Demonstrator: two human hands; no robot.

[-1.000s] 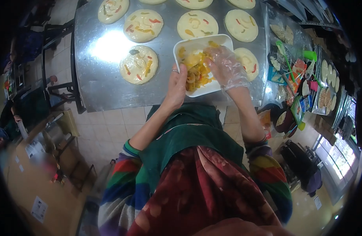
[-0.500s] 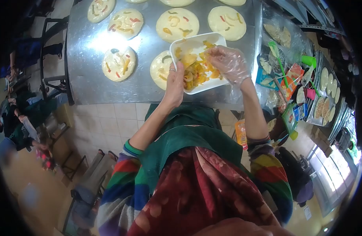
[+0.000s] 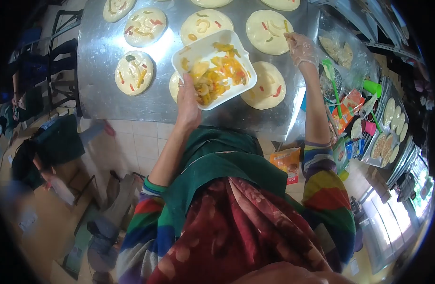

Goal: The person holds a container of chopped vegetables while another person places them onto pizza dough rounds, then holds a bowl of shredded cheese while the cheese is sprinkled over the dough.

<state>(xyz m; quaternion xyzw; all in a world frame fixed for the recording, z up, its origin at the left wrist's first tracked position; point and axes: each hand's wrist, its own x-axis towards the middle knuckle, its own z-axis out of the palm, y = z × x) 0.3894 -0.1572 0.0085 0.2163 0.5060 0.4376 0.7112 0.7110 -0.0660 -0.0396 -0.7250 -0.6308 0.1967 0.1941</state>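
My left hand (image 3: pixel 188 106) grips the near left side of a white plastic tray (image 3: pixel 246 57), tilted over the table. Candied fruit strips (image 3: pixel 219 78) in yellow, orange and green lie in the tray. My right hand (image 3: pixel 301 49), in a clear plastic glove, has its fingers pinched at the right edge of a dough round (image 3: pixel 266 40). What they hold, if anything, is too small to make out. Beside and partly under the tray sits another dough round (image 3: pixel 260 97) with red strips on it.
More dough rounds with fruit strips, such as a dough round (image 3: pixel 133 78) at left, lie on the steel table (image 3: pixel 96 102). At right are a green spatula (image 3: pixel 333 80), a green cup (image 3: pixel 372 88) and packets. An orange pouch (image 3: pixel 287 163) shows below the table edge. People are at left.
My right hand has left the tray and moved right and up to the dough round's edge. The tray in my left hand has shifted left and turned, uncovering the round at its right.
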